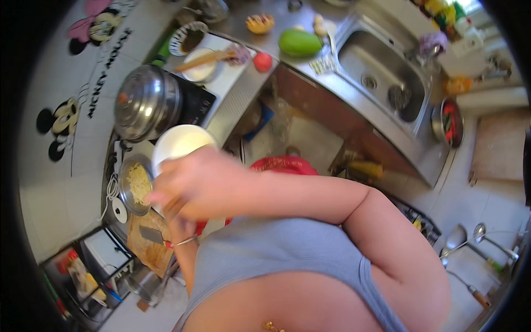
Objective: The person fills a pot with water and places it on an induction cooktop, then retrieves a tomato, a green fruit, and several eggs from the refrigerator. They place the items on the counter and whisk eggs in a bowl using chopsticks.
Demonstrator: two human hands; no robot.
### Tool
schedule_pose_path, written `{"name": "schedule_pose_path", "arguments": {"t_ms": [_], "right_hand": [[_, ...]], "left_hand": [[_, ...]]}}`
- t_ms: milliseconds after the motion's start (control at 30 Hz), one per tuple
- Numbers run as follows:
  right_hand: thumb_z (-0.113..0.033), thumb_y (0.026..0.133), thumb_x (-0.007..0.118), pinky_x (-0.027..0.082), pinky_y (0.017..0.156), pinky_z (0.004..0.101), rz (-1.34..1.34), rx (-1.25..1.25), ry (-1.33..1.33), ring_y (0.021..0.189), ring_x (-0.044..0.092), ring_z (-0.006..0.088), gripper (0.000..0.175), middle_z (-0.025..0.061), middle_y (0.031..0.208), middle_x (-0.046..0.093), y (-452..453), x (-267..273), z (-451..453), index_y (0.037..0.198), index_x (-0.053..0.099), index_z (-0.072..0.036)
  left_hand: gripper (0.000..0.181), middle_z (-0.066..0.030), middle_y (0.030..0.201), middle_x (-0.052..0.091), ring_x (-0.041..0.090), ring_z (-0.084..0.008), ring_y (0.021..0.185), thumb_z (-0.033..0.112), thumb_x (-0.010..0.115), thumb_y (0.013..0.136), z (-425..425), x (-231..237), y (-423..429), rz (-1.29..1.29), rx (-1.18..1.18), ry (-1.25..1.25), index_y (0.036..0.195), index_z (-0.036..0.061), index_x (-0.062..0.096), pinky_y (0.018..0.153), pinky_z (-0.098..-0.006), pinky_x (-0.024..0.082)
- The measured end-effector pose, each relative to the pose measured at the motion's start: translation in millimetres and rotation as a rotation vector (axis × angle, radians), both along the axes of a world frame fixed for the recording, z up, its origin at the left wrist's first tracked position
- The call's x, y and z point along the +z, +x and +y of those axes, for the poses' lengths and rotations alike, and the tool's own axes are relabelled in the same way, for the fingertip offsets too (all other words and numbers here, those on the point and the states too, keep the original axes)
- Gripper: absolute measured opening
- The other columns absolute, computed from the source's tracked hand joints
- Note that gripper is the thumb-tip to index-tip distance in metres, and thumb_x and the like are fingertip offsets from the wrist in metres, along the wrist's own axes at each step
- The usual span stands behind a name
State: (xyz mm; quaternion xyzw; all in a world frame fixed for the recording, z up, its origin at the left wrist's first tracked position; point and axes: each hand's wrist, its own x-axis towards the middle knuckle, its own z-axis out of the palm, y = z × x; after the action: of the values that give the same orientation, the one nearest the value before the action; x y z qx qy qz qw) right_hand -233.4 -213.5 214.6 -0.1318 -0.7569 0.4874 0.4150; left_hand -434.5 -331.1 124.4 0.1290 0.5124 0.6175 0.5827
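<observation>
A white bowl [164, 145] with a pale yellowish inside is held up in front of the steamer pot's handle side. My right hand [199, 178], blurred, reaches across my body and covers the bowl's near side; its grip is not clear. Under it, my left hand [178, 218] is mostly hidden, with a bracelet on its wrist; what it holds cannot be told. Just left of the hands, a metal bowl [123, 186] contains pale yellow shreds. Below, a cleaver [152, 235] lies on a wooden cutting board [145, 255].
A lidded steel pot [145, 99] stands on a black induction cooker [199, 99]. Beyond it are a white bowl [199, 76] with wooden utensils across it, a red round object [262, 62], a green papaya-like fruit [299, 42] and a steel sink [356, 54]. A rack [93, 286] stands lower left.
</observation>
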Motion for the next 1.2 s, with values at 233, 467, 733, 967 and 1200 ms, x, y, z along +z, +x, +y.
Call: {"name": "schedule_pose_path", "arguments": {"t_ms": [233, 467, 733, 967, 1200], "right_hand": [[-0.029, 0.094, 0.061, 0.049, 0.054, 0.0395, 0.010, -0.284, 0.024, 0.060, 0.060, 0.0266, 0.029, 0.0082, 0.072, 0.050, -1.0, -37.2, -14.0, 0.077, 0.057, -0.005], [-0.031, 0.090, 0.067, 0.047, 0.048, 0.0366, 0.011, -0.538, 0.050, 0.057, 0.058, 0.0251, 0.029, 0.0058, 0.074, 0.049, 7.7, -20.6, -27.1, 0.078, 0.053, -0.009], [-0.035, 0.092, 0.062, 0.050, 0.057, 0.0397, -0.115, -0.462, 0.149, 0.064, 0.061, 0.0295, 0.031, 0.0077, 0.074, 0.055, 13.6, 11.0, -44.4, 0.078, 0.057, -0.007], [-0.031, 0.092, 0.065, 0.045, 0.045, 0.0373, -0.086, -0.437, 0.291, 0.053, 0.055, 0.0269, 0.031, 0.0059, 0.069, 0.051, -7.2, 17.5, -46.1, 0.074, 0.057, -0.008], [-0.027, 0.092, 0.061, 0.048, 0.056, 0.0427, -0.230, -0.241, 0.213, 0.065, 0.061, 0.0320, 0.026, 0.0091, 0.074, 0.057, -23.6, 18.0, -40.7, 0.078, 0.058, -0.005]], "left_hand": [[0.048, -0.0127, 0.131, 0.055, 0.058, -0.0247, 0.118, 0.037, 0.053, 0.097, 11.0, 5.2, -1.6, 0.076, -0.014, -0.034, 0.133, 0.0061, 0.045, 0.091, -0.0393, 0.056], [0.046, -0.0129, 0.131, 0.055, 0.057, -0.0244, 0.119, 0.037, 0.052, 0.098, 19.5, 8.5, 7.0, 0.022, -0.064, 0.034, 0.132, 0.0057, 0.046, 0.092, -0.0397, 0.055], [0.046, -0.0143, 0.131, 0.054, 0.057, -0.0235, 0.119, 0.039, 0.047, 0.100, 7.1, 23.2, 10.4, 0.013, -0.057, 0.102, 0.129, 0.0031, 0.047, 0.097, -0.0397, 0.052], [0.048, -0.0142, 0.130, 0.055, 0.058, -0.0247, 0.117, 0.039, 0.046, 0.099, -1.1, 8.4, -26.5, -0.403, -0.242, 0.288, 0.128, 0.0010, 0.047, 0.098, -0.0389, 0.051], [0.048, -0.0119, 0.128, 0.056, 0.059, -0.0241, 0.115, 0.039, 0.050, 0.096, -10.1, 18.9, -23.7, -0.089, -0.013, 0.100, 0.130, 0.0056, 0.048, 0.092, -0.0444, 0.054]]}}
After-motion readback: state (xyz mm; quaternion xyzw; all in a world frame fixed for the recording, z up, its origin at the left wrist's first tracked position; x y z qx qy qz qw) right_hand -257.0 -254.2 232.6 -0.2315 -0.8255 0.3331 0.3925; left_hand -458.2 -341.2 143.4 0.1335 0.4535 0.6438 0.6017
